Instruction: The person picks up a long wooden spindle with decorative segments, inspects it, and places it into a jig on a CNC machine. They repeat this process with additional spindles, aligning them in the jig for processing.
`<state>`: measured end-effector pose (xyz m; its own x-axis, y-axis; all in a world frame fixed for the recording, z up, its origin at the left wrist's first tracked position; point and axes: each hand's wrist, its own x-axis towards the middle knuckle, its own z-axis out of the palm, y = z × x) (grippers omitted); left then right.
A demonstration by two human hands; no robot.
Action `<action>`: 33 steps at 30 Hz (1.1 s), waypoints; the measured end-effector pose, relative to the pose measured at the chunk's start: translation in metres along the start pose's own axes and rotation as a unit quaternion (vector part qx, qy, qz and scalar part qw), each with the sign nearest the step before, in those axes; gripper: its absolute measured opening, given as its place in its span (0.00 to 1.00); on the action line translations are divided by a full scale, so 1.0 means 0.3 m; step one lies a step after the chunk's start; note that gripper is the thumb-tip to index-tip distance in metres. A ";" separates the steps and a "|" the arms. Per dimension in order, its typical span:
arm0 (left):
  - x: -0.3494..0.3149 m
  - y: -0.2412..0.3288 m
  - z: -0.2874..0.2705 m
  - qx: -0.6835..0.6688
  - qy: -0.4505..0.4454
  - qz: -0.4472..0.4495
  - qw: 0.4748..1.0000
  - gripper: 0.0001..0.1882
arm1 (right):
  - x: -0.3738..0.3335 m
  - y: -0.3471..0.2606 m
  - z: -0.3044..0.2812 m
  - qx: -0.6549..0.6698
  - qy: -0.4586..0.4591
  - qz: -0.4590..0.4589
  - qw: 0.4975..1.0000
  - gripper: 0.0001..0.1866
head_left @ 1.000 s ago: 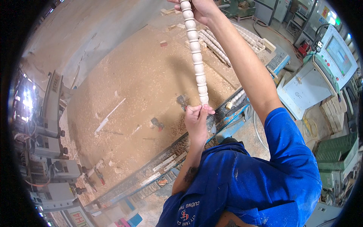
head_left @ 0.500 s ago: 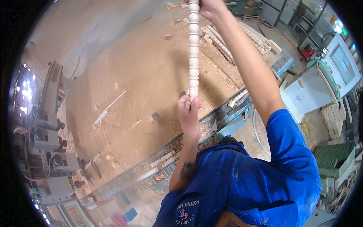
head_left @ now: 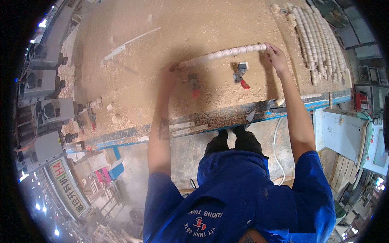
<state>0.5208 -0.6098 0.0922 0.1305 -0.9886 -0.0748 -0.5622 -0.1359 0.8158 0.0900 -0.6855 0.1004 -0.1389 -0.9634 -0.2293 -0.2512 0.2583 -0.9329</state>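
A pale turned wooden spindle (head_left: 225,53), beaded along its length, spans between my hands over a big work table (head_left: 170,40). My right hand (head_left: 277,60) pinches its right end. The left end meets the fingers of my left hand (head_left: 169,79), which looks closed on it, though that hand is blurred. Below the spindle, on the board, stand a red-handled clamp (head_left: 241,75) and another red-handled clamp (head_left: 194,85). The spindle tilts slightly, its right end farther from me.
Many similar turned spindles (head_left: 318,44) lie side by side at the far right. Wood chips and a thin white strip (head_left: 121,48) lie on the board. Machine heads (head_left: 52,109) line the left side. A control console (head_left: 340,133) stands right of the table; a hose (head_left: 277,150) crosses the floor.
The spindle has swung from pointing away from me to lying crosswise, and is lower over the board. My hands have moved apart to left and right. My view has turned too.
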 end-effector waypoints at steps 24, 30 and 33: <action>0.006 -0.114 -0.074 0.053 -0.001 -0.022 0.998 0.12 | -0.001 0.218 0.127 -0.181 0.010 -0.261 0.948 0.16; 0.012 -0.138 -0.107 0.160 -0.017 0.041 0.986 0.14 | -0.037 0.182 0.135 -0.152 -0.017 -0.095 0.984 0.15; 0.069 -0.081 -0.113 0.281 -0.078 0.077 0.953 0.14 | -0.018 0.208 0.109 -0.133 -0.058 -0.055 0.988 0.16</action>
<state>0.5648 -0.6248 0.0900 -0.0886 -0.9911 -0.0992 -0.9191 0.0429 0.3918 0.1064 -0.6665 0.0344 0.0105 -0.9845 -0.1750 -0.5037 0.1460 -0.8515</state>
